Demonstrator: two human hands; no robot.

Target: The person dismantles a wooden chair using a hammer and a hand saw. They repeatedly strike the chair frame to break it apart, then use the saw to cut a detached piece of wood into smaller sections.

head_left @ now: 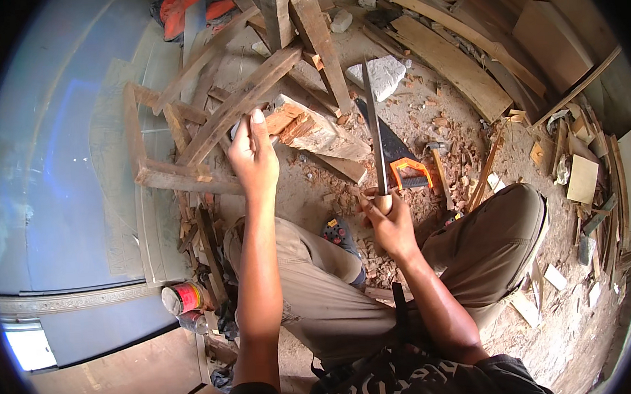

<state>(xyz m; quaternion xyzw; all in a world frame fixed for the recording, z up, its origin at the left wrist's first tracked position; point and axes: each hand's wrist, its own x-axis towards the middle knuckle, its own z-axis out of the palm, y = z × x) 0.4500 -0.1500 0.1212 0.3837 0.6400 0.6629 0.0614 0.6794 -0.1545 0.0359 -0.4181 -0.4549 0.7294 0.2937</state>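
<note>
My left hand (254, 157) is closed around a bar of an old wooden frame (240, 93), its thumb lying up along the wood. The bar slants from lower left to upper right, and a reddish broken end of timber (283, 118) shows just beside my thumb. In my right hand (392, 225) is the pale wooden handle of a long metal file (374, 132), which points up and away from me. The file's blade touches nothing that I can see. Just right of it, a handsaw (410, 173) with an orange and black handle lies on the floor.
A hammer (441, 175) lies among wood chips right of the saw. Beyond sits a white stone block (380, 76). Planks (452, 66) are stacked at the far right. At left, a can (182, 297) stands by a blue-grey panel (68, 161). My bent legs flank the work.
</note>
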